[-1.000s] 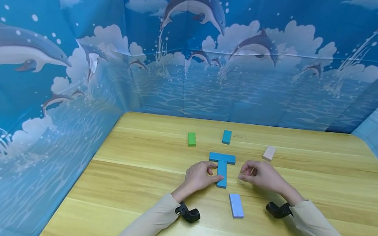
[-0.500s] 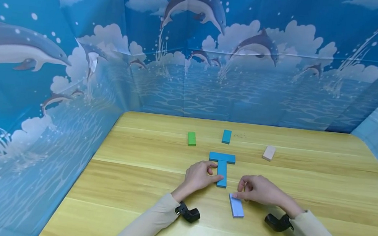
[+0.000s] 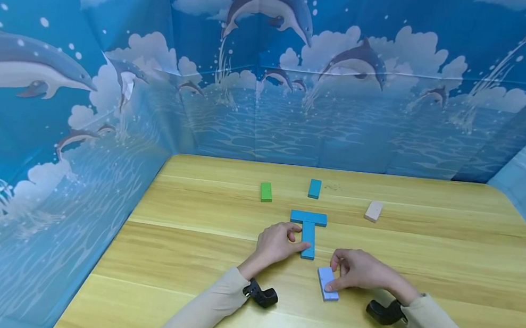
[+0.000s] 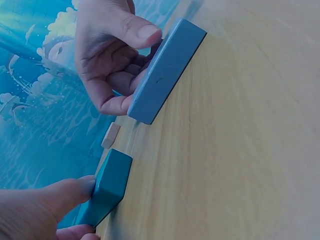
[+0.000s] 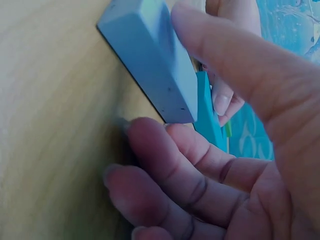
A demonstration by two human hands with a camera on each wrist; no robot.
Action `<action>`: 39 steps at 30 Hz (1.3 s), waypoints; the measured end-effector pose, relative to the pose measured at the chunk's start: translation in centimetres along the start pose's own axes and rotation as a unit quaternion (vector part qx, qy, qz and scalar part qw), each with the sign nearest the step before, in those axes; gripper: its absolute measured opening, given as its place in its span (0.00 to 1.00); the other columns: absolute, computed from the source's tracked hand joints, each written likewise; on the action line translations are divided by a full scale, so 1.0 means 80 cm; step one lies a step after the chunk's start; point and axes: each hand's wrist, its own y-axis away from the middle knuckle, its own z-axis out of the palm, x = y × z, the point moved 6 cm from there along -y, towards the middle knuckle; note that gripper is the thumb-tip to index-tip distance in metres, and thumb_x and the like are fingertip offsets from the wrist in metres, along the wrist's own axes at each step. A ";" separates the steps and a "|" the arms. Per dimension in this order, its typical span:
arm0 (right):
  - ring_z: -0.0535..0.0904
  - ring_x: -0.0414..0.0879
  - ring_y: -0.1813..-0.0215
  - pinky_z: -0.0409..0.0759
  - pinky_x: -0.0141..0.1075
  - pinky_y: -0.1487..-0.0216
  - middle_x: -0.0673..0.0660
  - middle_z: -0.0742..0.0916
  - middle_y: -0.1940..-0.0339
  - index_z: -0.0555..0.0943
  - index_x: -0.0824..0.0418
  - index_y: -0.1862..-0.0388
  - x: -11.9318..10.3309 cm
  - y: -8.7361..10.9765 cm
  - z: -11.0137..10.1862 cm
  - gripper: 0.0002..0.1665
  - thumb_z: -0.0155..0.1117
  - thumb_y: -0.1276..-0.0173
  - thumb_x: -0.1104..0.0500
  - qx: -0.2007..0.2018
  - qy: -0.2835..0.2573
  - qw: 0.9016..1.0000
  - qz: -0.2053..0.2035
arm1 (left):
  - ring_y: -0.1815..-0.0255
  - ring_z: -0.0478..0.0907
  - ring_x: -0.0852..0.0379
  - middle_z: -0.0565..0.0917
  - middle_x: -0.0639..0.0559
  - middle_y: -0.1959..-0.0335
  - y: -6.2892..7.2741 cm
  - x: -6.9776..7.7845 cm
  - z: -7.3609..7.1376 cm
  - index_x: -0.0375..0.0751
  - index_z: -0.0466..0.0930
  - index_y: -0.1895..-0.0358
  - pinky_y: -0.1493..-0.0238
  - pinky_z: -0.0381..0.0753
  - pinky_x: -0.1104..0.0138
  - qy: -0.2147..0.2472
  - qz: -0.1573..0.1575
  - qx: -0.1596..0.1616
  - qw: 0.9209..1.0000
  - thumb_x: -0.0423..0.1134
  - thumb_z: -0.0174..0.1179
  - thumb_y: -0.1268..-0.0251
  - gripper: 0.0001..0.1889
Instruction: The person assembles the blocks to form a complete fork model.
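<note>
Two long blue blocks lie in a T on the table: a crosswise blue block and, touching its middle, an upright-running blue block. My left hand pinches that stem block, its thumb laid on the upper face in the left wrist view. Nearer to me lies a lavender block, slightly slanted. My right hand holds it from the right, thumb against the top and a finger at the far end. The right palm hides part of the contact.
A green block, a short blue block and a pale pinkish block lie farther back on the wooden table. A dolphin-printed sheet hangs behind and on both sides.
My right hand has come toward me from beside the T's stem, and its fingers have settled on the lavender block. The left hand has stayed on the blue block.
</note>
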 end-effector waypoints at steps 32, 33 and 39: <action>0.66 0.36 0.75 0.65 0.30 0.75 0.47 0.76 0.72 0.74 0.56 0.54 -0.005 0.013 0.008 0.37 0.78 0.57 0.39 0.029 0.078 0.994 -0.069 | 0.79 0.68 0.69 0.74 0.68 0.77 0.000 -0.001 0.000 0.50 0.84 0.50 0.81 0.66 0.73 0.000 0.007 0.001 1.000 0.58 0.66 0.46 0.23; 0.66 0.36 0.75 0.65 0.30 0.75 0.46 0.76 0.73 0.74 0.55 0.55 -0.005 0.013 0.008 0.37 0.78 0.57 0.38 0.034 0.085 0.993 -0.068 | 0.79 0.68 0.69 0.74 0.68 0.77 0.000 -0.001 0.000 0.50 0.84 0.50 0.81 0.66 0.73 0.000 0.007 0.002 1.000 0.58 0.66 0.46 0.23; 0.67 0.36 0.73 0.67 0.31 0.73 0.45 0.75 0.72 0.76 0.56 0.54 -0.008 0.009 0.011 0.38 0.77 0.58 0.36 0.055 0.104 0.991 -0.066 | 0.79 0.68 0.69 0.74 0.68 0.77 0.000 -0.001 0.000 0.51 0.84 0.50 0.80 0.66 0.73 -0.004 0.003 0.001 1.000 0.58 0.66 0.46 0.23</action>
